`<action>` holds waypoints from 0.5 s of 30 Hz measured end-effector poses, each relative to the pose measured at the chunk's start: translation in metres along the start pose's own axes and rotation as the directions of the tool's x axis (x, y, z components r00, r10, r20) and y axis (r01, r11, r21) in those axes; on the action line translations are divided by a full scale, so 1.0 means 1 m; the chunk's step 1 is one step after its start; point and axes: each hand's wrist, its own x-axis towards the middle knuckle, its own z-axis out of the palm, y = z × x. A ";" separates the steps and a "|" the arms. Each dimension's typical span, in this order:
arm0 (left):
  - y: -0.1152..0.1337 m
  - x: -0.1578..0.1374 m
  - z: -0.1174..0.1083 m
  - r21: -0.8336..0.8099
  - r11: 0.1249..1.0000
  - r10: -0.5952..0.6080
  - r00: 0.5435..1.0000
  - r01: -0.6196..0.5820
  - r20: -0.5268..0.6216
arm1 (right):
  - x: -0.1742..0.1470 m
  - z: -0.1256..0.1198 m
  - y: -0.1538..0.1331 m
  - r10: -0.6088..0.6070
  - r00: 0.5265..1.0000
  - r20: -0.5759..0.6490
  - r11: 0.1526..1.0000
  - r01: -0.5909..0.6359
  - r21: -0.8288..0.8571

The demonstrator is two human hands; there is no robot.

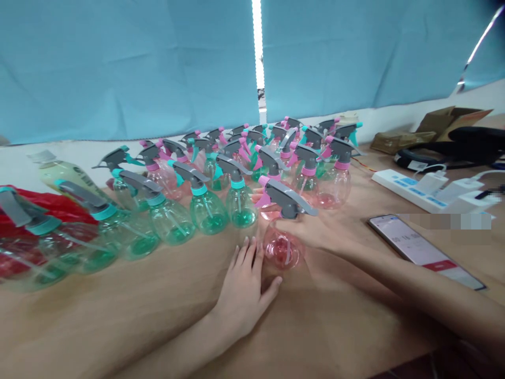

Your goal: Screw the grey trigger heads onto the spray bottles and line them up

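Note:
A spray bottle with a clear pink body (pixel 283 250), a grey head and a pink trigger stands in front of me on the table. My right hand (pixel 311 231) reaches across from the right and is closed round its neck, covering the collar; some fingertips show past the trigger. On the bottle's left side, my left hand (pixel 243 287) lies with fingers stretched out and thumb apart. Its fingertips are close to the bottle's base; whether they touch it I cannot tell. Just beyond stands a green spray bottle (pixel 241 208) with a turquoise collar.
Several pink and green spray bottles (pixel 211 210) stand in rows along the back and left. At left are a red plastic bag (pixel 51 202) and a large pale bottle (pixel 59 171). A phone (pixel 424 250) showing a timer, a white power strip (pixel 410 192) and cardboard (pixel 445 121) lie at right.

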 end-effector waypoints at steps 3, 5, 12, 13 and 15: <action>0.000 0.000 0.000 0.003 1.000 0.000 1.000 0.000 0.009 | 0.000 -0.001 -0.002 -0.007 1.000 0.012 1.000 0.007 0.028; -0.001 0.000 0.000 0.004 1.000 0.002 1.000 -0.002 0.007 | 0.000 -0.001 0.000 -0.002 1.000 0.010 0.999 0.001 0.046; 0.000 -0.001 0.001 0.009 1.000 -0.001 1.000 0.001 0.005 | -0.001 0.005 0.023 -0.014 0.998 -0.057 0.998 0.017 0.068; 0.000 -0.001 0.001 0.012 1.000 -0.002 1.000 0.002 0.011 | -0.001 0.005 0.025 -0.011 0.999 -0.049 0.998 0.014 0.067; 0.000 0.000 0.000 0.014 1.000 -0.003 1.000 0.003 0.022 | -0.001 0.006 0.027 -0.006 0.999 -0.038 0.998 0.009 0.064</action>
